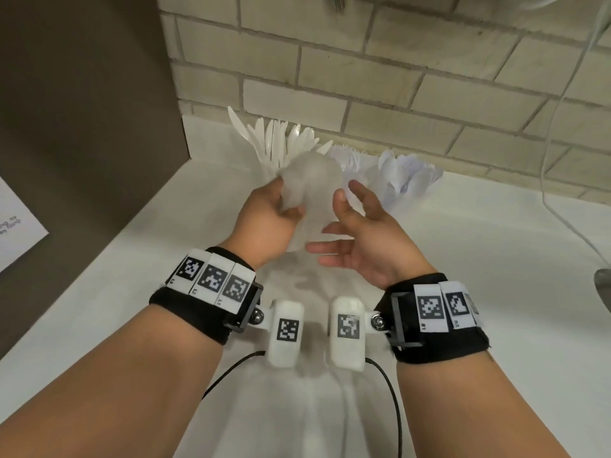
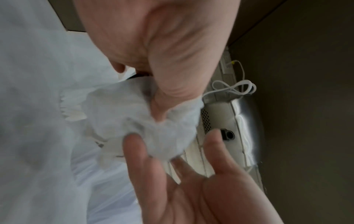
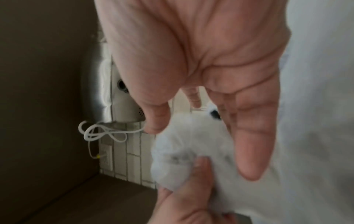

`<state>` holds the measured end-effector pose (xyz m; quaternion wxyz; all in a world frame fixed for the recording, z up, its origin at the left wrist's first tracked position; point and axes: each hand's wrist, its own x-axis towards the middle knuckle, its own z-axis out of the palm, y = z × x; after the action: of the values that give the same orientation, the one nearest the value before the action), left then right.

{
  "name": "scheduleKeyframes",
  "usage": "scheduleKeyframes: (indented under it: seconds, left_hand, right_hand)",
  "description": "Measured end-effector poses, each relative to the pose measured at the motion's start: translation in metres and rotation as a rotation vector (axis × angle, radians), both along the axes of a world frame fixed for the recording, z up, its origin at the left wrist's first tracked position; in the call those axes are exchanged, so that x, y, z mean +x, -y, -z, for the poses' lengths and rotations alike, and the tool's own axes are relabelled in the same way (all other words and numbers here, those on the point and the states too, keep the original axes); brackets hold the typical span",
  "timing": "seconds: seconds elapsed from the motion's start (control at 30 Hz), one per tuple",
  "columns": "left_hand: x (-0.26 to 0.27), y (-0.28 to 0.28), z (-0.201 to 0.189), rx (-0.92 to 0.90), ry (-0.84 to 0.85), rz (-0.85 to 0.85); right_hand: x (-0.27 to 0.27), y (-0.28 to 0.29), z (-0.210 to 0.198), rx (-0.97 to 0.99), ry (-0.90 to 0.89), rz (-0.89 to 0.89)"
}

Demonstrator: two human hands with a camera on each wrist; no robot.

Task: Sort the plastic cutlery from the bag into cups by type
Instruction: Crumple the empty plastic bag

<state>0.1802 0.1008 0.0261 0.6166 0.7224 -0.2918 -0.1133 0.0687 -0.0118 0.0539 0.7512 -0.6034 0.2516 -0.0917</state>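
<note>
A crumpled clear plastic bag (image 1: 310, 183) is held above the white counter (image 1: 496, 292). My left hand (image 1: 281, 206) grips it, thumb and fingers curled into the plastic. My right hand (image 1: 344, 219) is beside it with spread, nearly straight fingers; its fingertips touch the bag (image 2: 153, 128) in the left wrist view. The right wrist view shows the same blurred bag (image 3: 187, 144) between the right palm (image 3: 210, 60) and the left hand (image 3: 187, 197). Behind the bag stand upright bunches of white knives (image 1: 274, 140), forks (image 1: 350, 157) and spoons (image 1: 406, 173); their cups are barely visible.
A brick-tiled wall (image 1: 363, 67) runs along the back and a brown panel (image 1: 82, 110) closes the left side. A white cable (image 1: 562, 104) hangs at the right above a metal object (image 1: 603, 285). A paper sheet (image 1: 20, 226) lies at the far left.
</note>
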Motion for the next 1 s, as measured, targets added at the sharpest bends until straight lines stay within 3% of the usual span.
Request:
scheduleKeyframes:
  seconds: [0.1, 0.17, 0.3, 0.4, 0.47, 0.57, 0.8, 1.0]
  left_hand:
    - [-0.019, -0.008, -0.004, -0.092, -0.139, 0.251]
    - [-0.025, -0.013, -0.007, -0.180, -0.312, 0.314]
    - [-0.028, -0.015, -0.011, -0.247, -0.542, 0.213]
    - [-0.033, -0.018, -0.018, -0.209, -0.711, 0.193]
    - [-0.035, -0.022, -0.024, -0.277, -0.788, 0.189]
    - [-0.040, -0.032, -0.029, -0.383, -0.753, 0.129]
    - [-0.068, -0.070, -0.023, -0.352, -0.662, 0.333]
    - [-0.099, -0.106, -0.029, -0.313, -0.482, 0.243]
  right_hand:
    - [-0.001, -0.002, -0.002, 0.191, 0.096, 0.039]
    - [-0.003, -0.003, -0.004, 0.235, 0.153, 0.122]
    - [-0.005, -0.012, -0.003, 0.170, 0.227, 0.226]
    - [-0.007, -0.020, -0.003, 0.068, 0.285, 0.190]
    - [-0.010, -0.023, -0.002, -0.006, 0.342, 0.163]
    - [-0.021, -0.027, -0.003, -0.165, 0.388, 0.141]
    - [-0.059, -0.043, -0.016, -0.519, 0.343, -0.059]
    - [-0.098, -0.066, -0.020, -0.730, 0.151, -0.110]
